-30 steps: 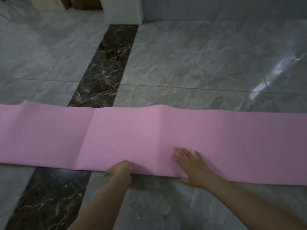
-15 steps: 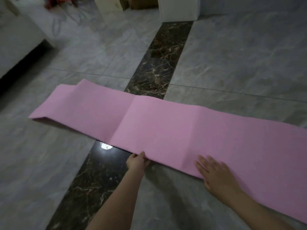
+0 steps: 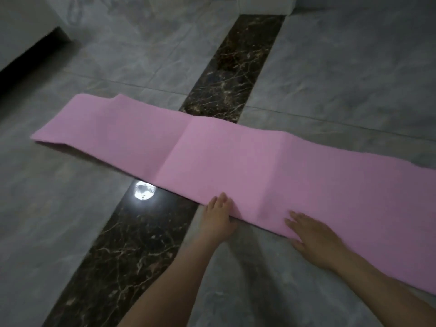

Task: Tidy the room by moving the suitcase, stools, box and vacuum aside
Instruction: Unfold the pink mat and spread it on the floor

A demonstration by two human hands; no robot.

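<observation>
Down at the near edge of the pink mat (image 3: pixel 236 159), both hands are at work. The left hand (image 3: pixel 219 217) has its fingers on that edge, thumb seemingly tucked under, though I can't tell for sure. The right hand (image 3: pixel 313 237) lies flat, fingers straight, pressing the mat's surface. It looks light, soft and creased, likely to flop, so the edge is the place to grasp. Beyond it runs the dark marble strip (image 3: pixel 226 74) across the grey floor (image 3: pixel 342 67). Suitcase, stools, box and vacuum are nowhere in sight.
</observation>
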